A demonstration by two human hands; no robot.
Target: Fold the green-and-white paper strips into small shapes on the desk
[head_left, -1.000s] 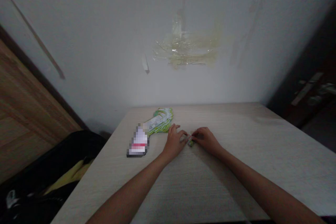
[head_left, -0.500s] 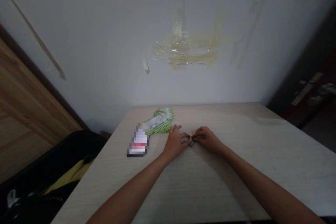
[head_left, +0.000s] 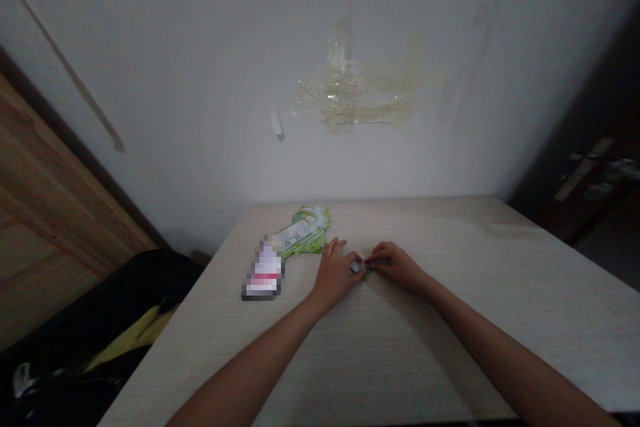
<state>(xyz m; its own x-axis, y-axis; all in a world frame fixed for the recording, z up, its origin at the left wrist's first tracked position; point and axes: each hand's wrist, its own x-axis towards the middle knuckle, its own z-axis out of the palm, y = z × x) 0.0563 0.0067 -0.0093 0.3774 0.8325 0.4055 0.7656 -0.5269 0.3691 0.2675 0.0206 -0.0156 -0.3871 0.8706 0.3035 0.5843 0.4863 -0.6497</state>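
Above the middle of the table my left hand (head_left: 334, 277) pinches a small green-and-white piece (head_left: 369, 274), thumb and forefinger curved round it. From the other side my right hand (head_left: 397, 265) closes its fingertips on the piece's upper right edge. The two hands nearly touch. Fingers cover most of the piece, so whether it is a packet or folded paper I cannot tell. Just beyond my left hand lies a fanned pile of flat green-and-white sheets or packets (head_left: 307, 230). A blurred-out white item with a pink band (head_left: 264, 275) lies against its near left end.
The pale wooden table (head_left: 500, 280) meets a grey wall (head_left: 200, 80) with old tape (head_left: 370, 100). A dark bag with yellow cloth (head_left: 133, 337) sits below the table's left edge, near a wooden panel (head_left: 55, 193). A dark door with a handle (head_left: 623, 167) is at right.
My left fingers have shifted slightly, and more of a pale patch shows between thumb and forefinger. My right hand has hardly moved; the pile lies as before.
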